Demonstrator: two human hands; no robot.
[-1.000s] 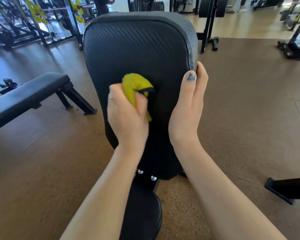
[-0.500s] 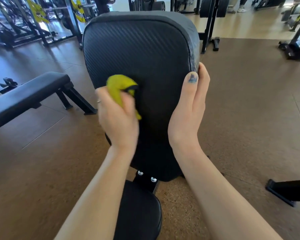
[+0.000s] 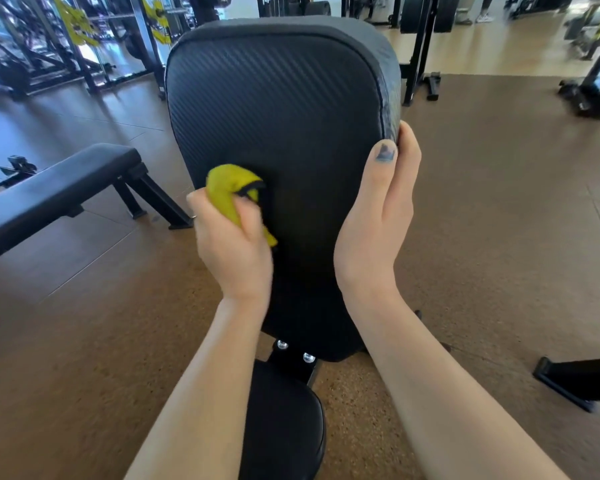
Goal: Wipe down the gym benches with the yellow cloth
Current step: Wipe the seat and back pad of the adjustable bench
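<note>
The left hand point(image 3: 234, 251) grips the bunched yellow cloth point(image 3: 238, 195) against the left edge of the upright bench backrest point(image 3: 274, 109), while the right hand point(image 3: 378, 223) clasps its right edge, thumb in front.

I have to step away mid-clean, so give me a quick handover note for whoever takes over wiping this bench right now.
Left hand grips the bunched yellow cloth, pressed on the left-middle of the upright back pad.
Right hand braces the pad's right edge, thumb in front, fingers behind.
Done: cannot tell from the surface how much is wiped.
Left: rest of the back pad, the seat pad, then the flat bench on the left.
</note>
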